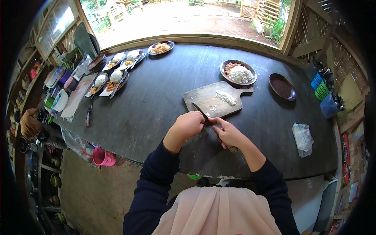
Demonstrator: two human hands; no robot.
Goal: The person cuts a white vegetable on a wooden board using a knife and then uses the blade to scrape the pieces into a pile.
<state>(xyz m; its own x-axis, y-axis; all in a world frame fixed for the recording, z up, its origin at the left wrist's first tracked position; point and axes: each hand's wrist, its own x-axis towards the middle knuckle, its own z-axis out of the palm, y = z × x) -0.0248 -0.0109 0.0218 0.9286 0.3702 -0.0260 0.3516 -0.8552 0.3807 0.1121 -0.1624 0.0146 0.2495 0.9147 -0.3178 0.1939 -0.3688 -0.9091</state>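
My right hand (228, 136) is wrapped around the wooden handle of a knife (200, 111), its dark blade pointing up and left over the near edge of a wooden cutting board (196, 95). Closed beside the blade is my left hand (189, 124); what its fingers hold, if anything, is hidden. A small heap of thin white shreds (226, 98) lies on the board, with a few loose bits nearer the blade. Behind the board, a brown plate (255, 79) carries a mound of white shreds (239, 73) next to orange-brown food (231, 68).
At the right are an empty brown plate (282, 87), a plastic-wrapped white packet (302, 140) and baskets of utensils (322, 91). Several plates of rice (116, 76) stand at the left, near a dark-handled utensil (88, 116). A plate of orange shreds (160, 48) sits by the window.
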